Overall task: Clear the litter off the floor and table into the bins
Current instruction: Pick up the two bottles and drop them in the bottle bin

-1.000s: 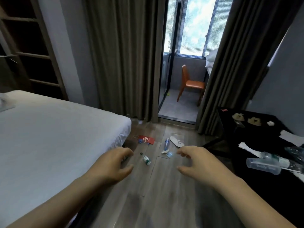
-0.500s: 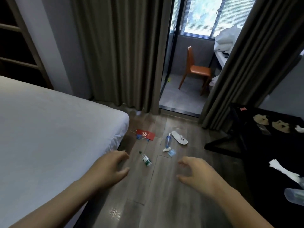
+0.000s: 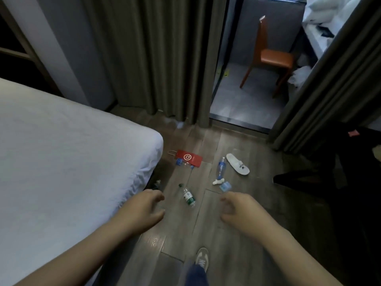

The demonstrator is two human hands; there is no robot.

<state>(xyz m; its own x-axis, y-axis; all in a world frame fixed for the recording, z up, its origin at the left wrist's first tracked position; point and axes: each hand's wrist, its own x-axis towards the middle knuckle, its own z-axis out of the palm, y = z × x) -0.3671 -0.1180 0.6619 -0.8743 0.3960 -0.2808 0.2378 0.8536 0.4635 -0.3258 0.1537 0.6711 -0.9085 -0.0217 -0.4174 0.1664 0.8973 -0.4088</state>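
Left hand [image 3: 144, 211]: fingers loosely curled, empty.
Right hand [image 3: 240, 211]: same, empty.
Floor [image 3: 237, 234]: bottle [image 3: 187, 196], red bag [image 3: 188, 158], slipper [image 3: 238, 166], perhaps wrappers.

You're standing in a bedroom, and it reads like a hotel room. At 9 o'clock there's a bed [image 3: 61, 162] made up in plain white sheeting. At 12, heavy floor-length curtains [image 3: 154, 58] part on a tiled side space [image 3: 247, 104] with an orange chair [image 3: 272, 56] and piled white bedding [image 3: 329, 11] at 1 o'clock (linen, by the look of it). There's a wood floor [image 3: 268, 157] underfoot with a thin white slipper [image 3: 238, 166] lying on it, open shelving [image 3: 12, 48] at 10 and a dark table [image 3: 360, 182] at 3.
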